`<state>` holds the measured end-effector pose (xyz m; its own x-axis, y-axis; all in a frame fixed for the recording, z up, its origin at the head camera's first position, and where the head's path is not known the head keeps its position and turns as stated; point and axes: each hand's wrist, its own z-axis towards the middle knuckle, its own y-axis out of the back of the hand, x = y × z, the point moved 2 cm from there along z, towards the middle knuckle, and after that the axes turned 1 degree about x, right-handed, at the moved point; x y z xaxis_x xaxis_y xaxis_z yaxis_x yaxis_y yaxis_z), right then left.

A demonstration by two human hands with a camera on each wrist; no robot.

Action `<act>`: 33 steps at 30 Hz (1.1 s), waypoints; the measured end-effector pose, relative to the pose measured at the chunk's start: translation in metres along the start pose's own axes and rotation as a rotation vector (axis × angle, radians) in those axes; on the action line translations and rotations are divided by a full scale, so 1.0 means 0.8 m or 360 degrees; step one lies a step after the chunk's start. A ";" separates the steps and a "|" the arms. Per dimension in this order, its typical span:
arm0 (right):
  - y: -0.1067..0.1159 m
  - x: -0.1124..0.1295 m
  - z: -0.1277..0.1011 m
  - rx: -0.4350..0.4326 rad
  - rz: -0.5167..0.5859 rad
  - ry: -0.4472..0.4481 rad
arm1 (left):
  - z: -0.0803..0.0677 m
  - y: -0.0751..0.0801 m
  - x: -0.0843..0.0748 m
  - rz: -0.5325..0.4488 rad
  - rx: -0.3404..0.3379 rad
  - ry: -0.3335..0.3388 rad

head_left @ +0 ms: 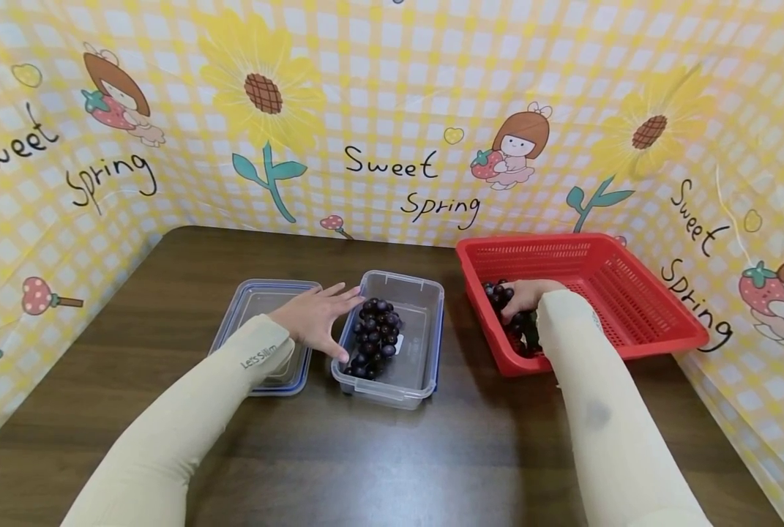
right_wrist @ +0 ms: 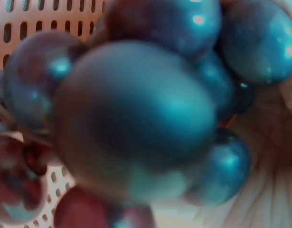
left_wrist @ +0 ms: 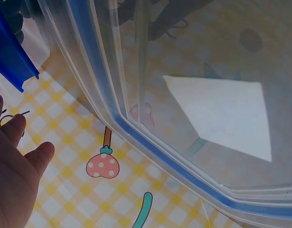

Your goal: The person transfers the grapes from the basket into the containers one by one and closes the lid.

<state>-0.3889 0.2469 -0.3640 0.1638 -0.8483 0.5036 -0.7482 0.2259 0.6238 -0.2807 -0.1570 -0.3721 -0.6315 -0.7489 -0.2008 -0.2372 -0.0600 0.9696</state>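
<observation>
A clear plastic container with blue clips holds a bunch of dark grapes. My left hand lies flat against its left rim, fingers straight and spread. In the left wrist view the hand shows beside the clear lid. My right hand reaches into the red basket and curls over a second bunch of grapes. In the right wrist view those grapes fill the frame, blurred, against my palm.
The container's lid lies on the brown table left of the container, partly under my left forearm. A yellow checked cloth with flowers and writing walls in the table at the back and both sides.
</observation>
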 end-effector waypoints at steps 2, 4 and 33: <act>-0.005 0.014 -0.010 -0.0020 0.0001 -0.0044 | 0.000 0.000 0.000 -0.0006 -0.0005 -0.0004; -0.005 0.019 -0.014 -0.0030 0.0014 -0.0060 | 0.000 0.000 0.001 -0.0006 -0.0009 -0.0007; 0.010 0.083 -0.070 -0.0050 0.0112 -0.0028 | 0.000 0.001 0.002 -0.0020 -0.0039 -0.0019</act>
<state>-0.3479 0.2195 -0.2920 0.0998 -0.8378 0.5368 -0.7369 0.3002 0.6057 -0.2816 -0.1582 -0.3719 -0.6372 -0.7402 -0.2144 -0.2268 -0.0857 0.9702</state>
